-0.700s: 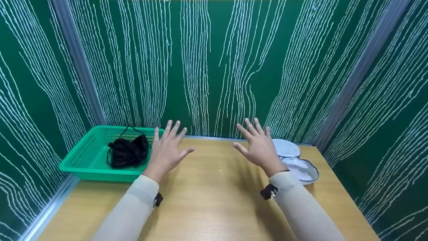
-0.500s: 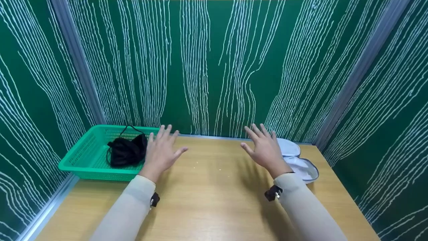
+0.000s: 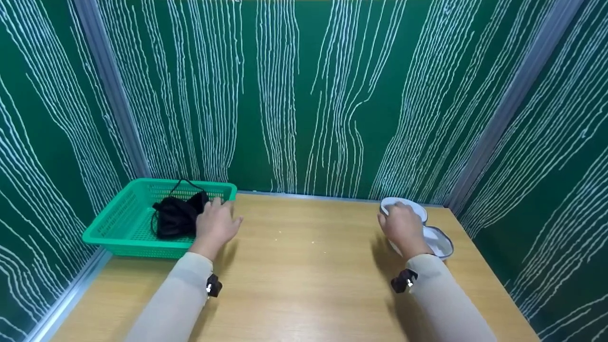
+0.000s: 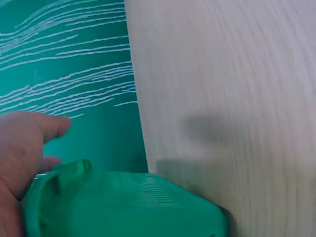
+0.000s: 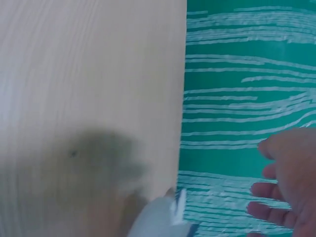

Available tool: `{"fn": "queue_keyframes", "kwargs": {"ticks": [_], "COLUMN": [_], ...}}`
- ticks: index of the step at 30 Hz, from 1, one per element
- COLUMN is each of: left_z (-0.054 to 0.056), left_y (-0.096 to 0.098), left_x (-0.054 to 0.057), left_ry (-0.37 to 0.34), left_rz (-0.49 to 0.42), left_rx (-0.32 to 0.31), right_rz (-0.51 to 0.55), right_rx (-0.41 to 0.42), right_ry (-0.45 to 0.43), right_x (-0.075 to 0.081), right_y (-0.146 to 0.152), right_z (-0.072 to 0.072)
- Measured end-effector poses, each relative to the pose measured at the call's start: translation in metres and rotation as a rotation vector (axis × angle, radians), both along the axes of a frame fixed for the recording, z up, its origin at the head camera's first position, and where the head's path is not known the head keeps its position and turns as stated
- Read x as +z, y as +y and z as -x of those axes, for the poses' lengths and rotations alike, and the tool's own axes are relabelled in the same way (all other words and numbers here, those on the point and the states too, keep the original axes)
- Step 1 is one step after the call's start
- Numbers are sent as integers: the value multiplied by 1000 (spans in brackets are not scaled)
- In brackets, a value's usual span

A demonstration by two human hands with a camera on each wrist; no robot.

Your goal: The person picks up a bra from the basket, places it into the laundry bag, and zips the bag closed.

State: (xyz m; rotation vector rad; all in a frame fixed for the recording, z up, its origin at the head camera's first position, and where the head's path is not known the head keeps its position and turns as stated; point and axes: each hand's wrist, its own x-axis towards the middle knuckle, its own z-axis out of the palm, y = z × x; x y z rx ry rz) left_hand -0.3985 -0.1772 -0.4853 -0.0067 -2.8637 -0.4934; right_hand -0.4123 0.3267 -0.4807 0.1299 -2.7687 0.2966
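My left hand (image 3: 216, 227) is over the right end of a green plastic basket (image 3: 107, 241), its fingers loosely bent and holding nothing. Just beside those fingers, inside the basket, lies a crumpled black cloth item (image 3: 175, 219) with thin cord loops. Over on the right, my right hand (image 3: 403, 227) hangs above a pale zip case (image 3: 438, 241) that lies spread open in two rounded halves, and covers part of it. In the right wrist view the bent fingers (image 5: 266, 190) show apart from the case (image 5: 155, 219), with nothing between them.
The wooden table (image 3: 294, 285) has a few tiny pale specks near its middle. Green panels (image 3: 280, 95) with white wavy lines enclose its back and sides, with metal posts at the corners. A small dark wrist camera sits on each sleeve.
Both hands have come down and moved apart, the left toward the basket's black item, the right over the zip case. Their spread fingers have bent.
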Motion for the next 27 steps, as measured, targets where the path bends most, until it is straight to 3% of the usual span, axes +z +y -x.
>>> {"fn": "queue_keyframes", "kwargs": {"ticks": [6, 14, 19, 27], "left_z": [0, 0, 0, 2], "left_y": [-4, -9, -9, -10], "left_x": [-1, 1, 1, -1], "left_ry": [-51, -110, -127, -136], "left_rz": [-46, -101, -119, -163], "left_rx": [36, 49, 40, 45], "right_rz": [44, 232, 315, 356], "right_rx": [-115, -212, -219, -251], "right_ry": [-186, -461, -537, -597], "right_x": [-14, -32, -43, -52], "right_y": [26, 40, 43, 41], "right_z": [-2, -3, -2, 8]}}
